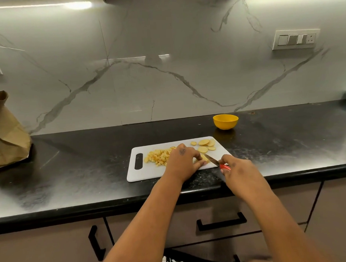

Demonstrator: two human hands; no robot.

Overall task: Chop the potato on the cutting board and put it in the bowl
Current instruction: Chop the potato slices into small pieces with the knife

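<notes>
Marble wall (pixel 165 71) fills the back, and below it runs the dark surface (pixel 80 164), scuffed and shiny. A crumpled brown paper bag (pixel 5 134) sits at the far left of it. Centre stage, the white cutting board (pixel 148 171) lies near the front edge, its handle slot to the left. Left hand (pixel 182 160) is down on the board, fingers curled over a piece of potato (pixel 204 158) and pinning it in place. Right hand (pixel 239 170) wraps round the red-handled knife (pixel 216 161), blade angled in towards that held piece and touching it. Behind the left hand there's a heap of diced potato (pixel 158 157) on the board's left half. At the far right corner of the board, a few round slices (pixel 204 145) lie flat, some overlapping. The yellow bowl (pixel 225 121) stands off the board, just beyond that corner, nearer the wall. A switch plate (pixel 296 39) is up on the wall at right.
</notes>
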